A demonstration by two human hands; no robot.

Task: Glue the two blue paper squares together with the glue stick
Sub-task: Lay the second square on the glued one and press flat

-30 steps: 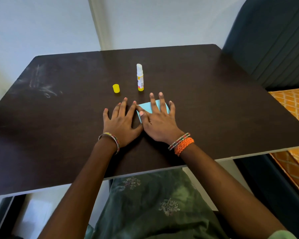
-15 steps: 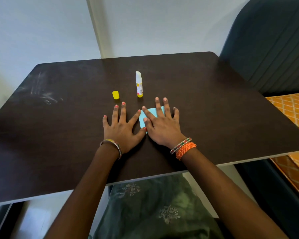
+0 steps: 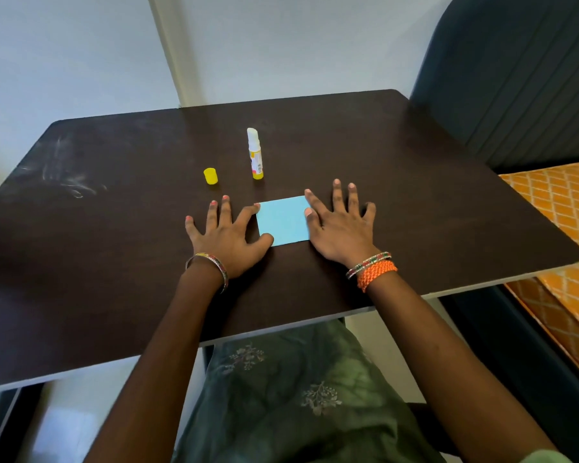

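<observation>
— So where is the blue paper now?

— It lies flat on the dark desk, right between the two hands. I see only one blue shape, so I think the two squares are stacked, but I cannot tell for sure.

— What are the hands doing?

— Both are spread wide and flat on the desk. The left hand touches the left edge of the paper with its pointer finger and thumb. The right hand touches the right edge with its thumb. Neither hand pinches anything.

— And the glue stick?

— It stands upright behind the paper, with its white top bare. The yellow cap sits just beside it.

— What could go wrong?

— If the squares are not pressed enough, a corner may lift up. A finger could push the top square sideways while the glue is wet. A hand reaching forward could knock the stick over. With the cap off, the glue may dry out.
</observation>
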